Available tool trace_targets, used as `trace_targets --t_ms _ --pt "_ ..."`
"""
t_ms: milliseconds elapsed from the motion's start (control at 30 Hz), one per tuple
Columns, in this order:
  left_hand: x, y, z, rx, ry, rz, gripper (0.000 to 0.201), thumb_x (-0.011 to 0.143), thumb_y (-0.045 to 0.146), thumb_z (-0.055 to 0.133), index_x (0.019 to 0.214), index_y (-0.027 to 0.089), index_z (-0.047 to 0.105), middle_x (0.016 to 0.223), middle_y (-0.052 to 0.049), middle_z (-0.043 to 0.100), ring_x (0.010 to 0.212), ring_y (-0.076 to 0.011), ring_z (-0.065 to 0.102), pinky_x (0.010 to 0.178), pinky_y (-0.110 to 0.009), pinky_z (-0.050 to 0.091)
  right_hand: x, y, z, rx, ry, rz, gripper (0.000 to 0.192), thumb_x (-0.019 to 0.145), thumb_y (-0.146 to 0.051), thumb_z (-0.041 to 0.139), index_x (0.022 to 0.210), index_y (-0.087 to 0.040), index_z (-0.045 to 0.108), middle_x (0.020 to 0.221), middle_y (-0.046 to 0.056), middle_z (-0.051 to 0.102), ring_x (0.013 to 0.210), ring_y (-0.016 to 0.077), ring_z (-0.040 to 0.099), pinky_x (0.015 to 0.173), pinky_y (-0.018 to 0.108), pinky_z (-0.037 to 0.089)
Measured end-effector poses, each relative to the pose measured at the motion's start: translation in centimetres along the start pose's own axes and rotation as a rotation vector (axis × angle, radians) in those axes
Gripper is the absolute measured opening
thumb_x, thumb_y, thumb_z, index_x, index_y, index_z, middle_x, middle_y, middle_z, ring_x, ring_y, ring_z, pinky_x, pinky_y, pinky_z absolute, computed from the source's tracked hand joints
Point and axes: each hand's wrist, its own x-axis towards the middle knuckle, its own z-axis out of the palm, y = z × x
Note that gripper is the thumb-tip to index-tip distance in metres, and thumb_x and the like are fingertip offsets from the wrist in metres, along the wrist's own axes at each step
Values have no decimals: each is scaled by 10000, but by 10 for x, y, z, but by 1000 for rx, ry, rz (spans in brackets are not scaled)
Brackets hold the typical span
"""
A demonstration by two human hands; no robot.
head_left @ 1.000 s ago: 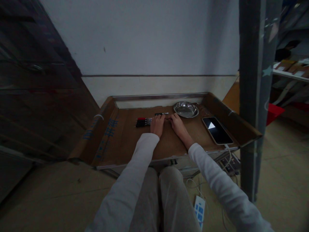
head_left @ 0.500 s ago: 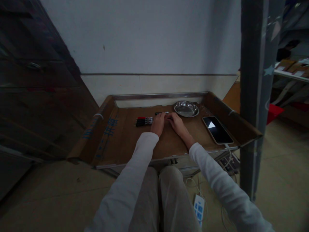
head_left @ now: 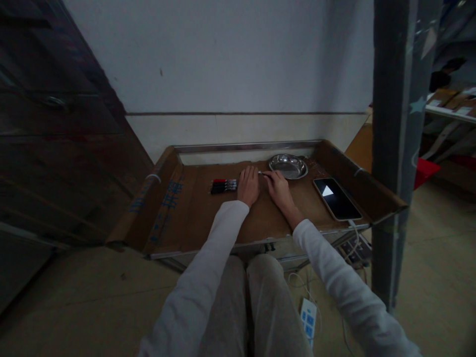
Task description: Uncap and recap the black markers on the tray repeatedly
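A marker pen (head_left: 260, 172) lies across the gap between my hands, mostly hidden; a pale bit and a dark end show. My left hand (head_left: 248, 184) is over its left part, fingers together and curled down on it. The thumb and fingertips of my right hand (head_left: 278, 187) pinch its right end. Just left of my left hand lies a row of several marker pens (head_left: 224, 186) side by side, a red one at the back and black ones in front.
Behind my right hand stands a shiny metal bowl (head_left: 288, 166). A phone (head_left: 336, 199) with a white cable lies at the right. Cardboard (head_left: 193, 223) covers the table, with raised sides at left and right. A grey post (head_left: 392, 148) stands beyond the right edge.
Both hands have moved slightly forward and apart, onto the marker pen that was lying behind them. The row of pens, bowl and phone stay in place.
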Motion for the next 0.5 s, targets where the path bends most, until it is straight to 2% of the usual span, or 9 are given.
trace_targets --t_ms 67,167,267,333,400,500 --pt "2 0 3 54 -23 5 419 896 114 310 1296 39 412 1348 -192 464 1321 -259 339 1100 -440 206 -1 -2 -2 20 14 -22 304 944 -263 356 1103 -159 593 1034 112 602 976 205 558 927 369 448" --pt "2 -1 3 80 -90 75 355 927 160 299 1204 70 501 1247 -169 548 1219 -239 451 1067 -417 246 -4 -7 -7 53 8 -54 306 947 -278 357 1108 -179 597 1051 102 611 999 199 559 944 364 446" --pt "-5 0 -6 69 -152 208 290 935 228 357 1128 111 541 1174 -134 587 1120 -227 513 1011 -402 298 -8 -13 -13 82 -5 -78 302 947 -288 364 1106 -197 603 1067 92 617 1022 191 561 958 353 445" --pt "-14 1 -17 52 -150 284 268 933 266 392 1109 133 544 1149 -110 597 1101 -220 517 999 -391 299 -10 -18 -17 94 -4 -88 306 949 -285 360 1108 -194 605 1063 90 621 1019 184 567 957 339 447" --pt "-22 2 -30 35 -96 242 240 932 280 407 1077 155 552 1093 -86 612 1055 -205 531 977 -370 308 -13 -21 -19 93 5 -91 313 951 -273 352 1116 -187 603 1063 90 622 1018 181 571 956 330 449" --pt "-33 2 -46 11 25 68 225 941 294 395 1064 201 559 1053 -58 615 1014 -190 539 941 -359 316 -16 -23 -19 55 9 -71 321 949 -261 349 1137 -178 596 1077 95 612 1023 187 573 957 327 450"
